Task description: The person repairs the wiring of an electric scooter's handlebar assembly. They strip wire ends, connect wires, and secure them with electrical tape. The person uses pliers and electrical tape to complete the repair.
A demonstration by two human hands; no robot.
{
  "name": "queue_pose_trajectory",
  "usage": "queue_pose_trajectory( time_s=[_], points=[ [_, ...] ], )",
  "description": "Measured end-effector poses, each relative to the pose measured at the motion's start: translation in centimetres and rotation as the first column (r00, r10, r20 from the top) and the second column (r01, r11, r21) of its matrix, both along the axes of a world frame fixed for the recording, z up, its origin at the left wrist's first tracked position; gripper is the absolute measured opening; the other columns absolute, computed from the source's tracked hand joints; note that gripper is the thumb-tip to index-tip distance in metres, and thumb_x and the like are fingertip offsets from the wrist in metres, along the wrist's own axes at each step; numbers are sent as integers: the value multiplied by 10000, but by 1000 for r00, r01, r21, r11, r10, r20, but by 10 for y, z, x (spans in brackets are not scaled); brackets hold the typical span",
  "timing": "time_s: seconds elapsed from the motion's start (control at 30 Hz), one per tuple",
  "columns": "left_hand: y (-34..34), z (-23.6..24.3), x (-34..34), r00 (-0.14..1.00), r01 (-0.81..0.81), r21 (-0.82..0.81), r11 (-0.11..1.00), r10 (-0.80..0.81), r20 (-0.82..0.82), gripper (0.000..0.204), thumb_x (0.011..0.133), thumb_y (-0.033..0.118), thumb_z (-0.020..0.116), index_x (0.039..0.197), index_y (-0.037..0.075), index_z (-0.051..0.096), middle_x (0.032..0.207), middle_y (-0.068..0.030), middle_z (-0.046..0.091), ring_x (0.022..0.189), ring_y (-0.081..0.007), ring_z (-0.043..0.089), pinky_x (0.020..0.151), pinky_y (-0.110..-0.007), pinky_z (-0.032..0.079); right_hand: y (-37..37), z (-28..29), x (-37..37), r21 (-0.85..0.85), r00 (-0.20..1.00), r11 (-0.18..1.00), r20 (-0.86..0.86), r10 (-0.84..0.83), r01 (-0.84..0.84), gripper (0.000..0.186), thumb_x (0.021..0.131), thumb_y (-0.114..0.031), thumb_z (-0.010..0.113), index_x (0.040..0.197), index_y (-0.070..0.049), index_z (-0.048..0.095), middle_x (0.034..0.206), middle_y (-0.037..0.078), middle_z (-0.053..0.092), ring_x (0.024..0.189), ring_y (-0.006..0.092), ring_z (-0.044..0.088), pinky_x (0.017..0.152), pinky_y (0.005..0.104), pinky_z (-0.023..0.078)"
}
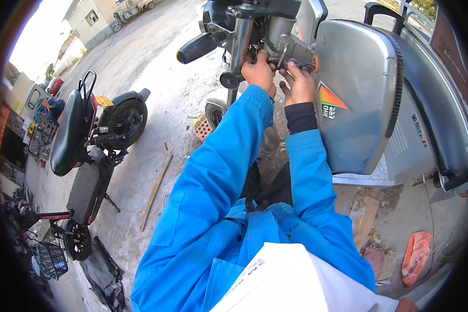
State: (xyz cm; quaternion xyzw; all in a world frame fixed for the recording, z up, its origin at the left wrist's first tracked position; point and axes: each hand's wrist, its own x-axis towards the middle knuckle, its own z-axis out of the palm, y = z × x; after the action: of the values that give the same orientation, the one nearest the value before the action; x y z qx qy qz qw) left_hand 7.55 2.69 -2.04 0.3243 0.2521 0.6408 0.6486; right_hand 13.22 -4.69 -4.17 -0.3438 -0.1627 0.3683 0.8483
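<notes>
Both my hands are raised to the opened front of a grey three-wheeled vehicle (348,52), just beneath its handlebar. My left hand (260,75) is closed, its thumb and fingers pinched on thin wires (275,63) beside the silver fork tube (242,44). To its right, my right hand (299,86) also has its fingertips drawn together on the wiring, near a round orange lamp (315,63) on the grey side panel. The exact part between the fingertips is too small to make out. A black handlebar grip (197,48) sticks out to the left above my hands.
An electric scooter (83,171) stands at the left, with a wooden strip (156,192) on the ground beside it. A holed red brick (203,129) lies by the front wheel (213,114). Orange cloth (416,257) lies lower right. Another person (53,108) is at far left.
</notes>
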Motion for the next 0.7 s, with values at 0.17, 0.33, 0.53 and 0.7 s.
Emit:
queue_pose_trajectory(
  time_s=[0.17, 0.33, 0.53, 0.7],
  points=[
    [1, -4, 0, 966, 80, -67, 995, -61, 252, 150, 930, 37, 723, 1049, 46, 631, 780, -48, 634, 514, -121, 516, 432, -276, 353, -2, -7, 6, -10, 998, 999, 39, 50, -50, 220, 1023, -211, 744, 1208, -113, 674, 1182, 27, 746, 1029, 192, 682, 816, 382, 454],
    [6, -7, 0, 935, 148, -64, 987, -119, 333, 148, 972, 32, 685, 1052, 89, 574, 766, -19, 563, 518, -97, 471, 418, -269, 318, -9, -9, 3, -12, 999, 999, 35, 40, -40, 276, 1024, -202, 740, 1267, -92, 670, 1232, 55, 753, 1038, 198, 680, 845, 387, 460],
    [11, -11, -2, 876, 255, -131, 958, -172, 450, 125, 1001, 64, 671, 1064, 88, 566, 736, -2, 483, 542, -104, 452, 458, -271, 331, -40, -20, -23, -41, 990, 999, 143, 5, 1, 386, 1023, -188, 738, 1370, -61, 626, 1231, 97, 754, 1044, 182, 684, 844, 351, 479],
    [17, -16, -3, 787, 362, -112, 926, -239, 569, 143, 1003, 114, 691, 1074, 100, 567, 731, 15, 471, 547, -105, 453, 468, -273, 332, -65, -28, -39, 7, 962, 1000, 274, -5, 3, 407, 1023, -120, 728, 1399, -21, 606, 1222, 123, 753, 1038, 165, 687, 850, 300, 490]
  ],
)
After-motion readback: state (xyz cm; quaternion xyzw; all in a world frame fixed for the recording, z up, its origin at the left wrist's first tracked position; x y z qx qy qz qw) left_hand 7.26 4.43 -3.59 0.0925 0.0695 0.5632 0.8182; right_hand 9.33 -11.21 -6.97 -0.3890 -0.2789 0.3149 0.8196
